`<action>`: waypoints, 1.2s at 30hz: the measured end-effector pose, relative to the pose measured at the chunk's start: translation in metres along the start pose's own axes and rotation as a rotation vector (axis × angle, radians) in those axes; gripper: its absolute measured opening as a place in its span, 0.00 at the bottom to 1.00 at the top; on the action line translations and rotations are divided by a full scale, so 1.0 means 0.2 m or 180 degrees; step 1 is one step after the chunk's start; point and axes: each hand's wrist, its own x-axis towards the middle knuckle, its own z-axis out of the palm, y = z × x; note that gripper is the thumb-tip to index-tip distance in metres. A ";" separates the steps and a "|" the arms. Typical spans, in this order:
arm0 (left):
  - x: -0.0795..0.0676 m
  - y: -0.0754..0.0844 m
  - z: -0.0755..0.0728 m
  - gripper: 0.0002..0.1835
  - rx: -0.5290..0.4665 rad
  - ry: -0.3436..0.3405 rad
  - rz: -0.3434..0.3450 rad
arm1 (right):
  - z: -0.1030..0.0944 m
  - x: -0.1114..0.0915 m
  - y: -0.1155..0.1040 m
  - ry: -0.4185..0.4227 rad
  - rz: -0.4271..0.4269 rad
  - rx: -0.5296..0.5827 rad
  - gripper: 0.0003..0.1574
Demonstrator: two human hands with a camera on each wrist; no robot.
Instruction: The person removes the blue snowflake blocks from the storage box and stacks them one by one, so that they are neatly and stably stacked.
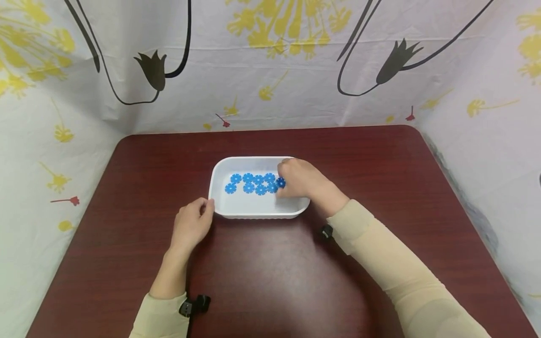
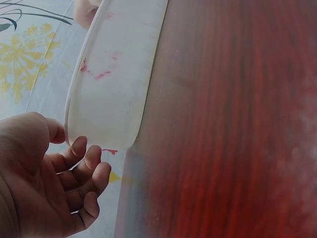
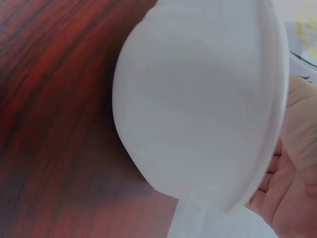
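Observation:
A white tray (image 1: 249,210) sits on the table with several small blue flower-shaped pieces (image 1: 248,188) inside, spread roughly in two rows. My left hand (image 1: 192,223) pinches the tray's left rim between thumb and index finger; the other fingers curl loosely in the left wrist view (image 2: 44,173). Over the tray's right end, my right hand (image 1: 302,178) holds a darker-looking blue flower piece (image 1: 281,182) at its fingertips. In the right wrist view the tray wall (image 3: 193,99) hides the fingertips of the right hand (image 3: 292,173).
The dark red-brown table (image 1: 270,272) extends around the tray. Behind and beside it hangs a white cloth (image 1: 236,51) printed with yellow and dark flowers. Reddish marks (image 2: 96,72) show on the tray's outer side. Dark devices (image 1: 195,306) are worn at the wrists.

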 end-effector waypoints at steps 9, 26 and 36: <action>0.00 -0.01 0.00 0.19 -0.0013 0.0022 0.0006 | -0.07 -0.03 0.02 -0.0013 0.0102 0.0052 0.18; 0.01 -0.01 0.02 0.19 -0.0230 0.0000 -0.0140 | -0.18 -0.07 0.06 -0.0074 0.0187 -0.0065 0.17; 0.01 -0.02 0.02 0.19 -0.0223 -0.0007 -0.0113 | -0.24 -0.10 0.10 -0.0062 0.0269 -0.0097 0.20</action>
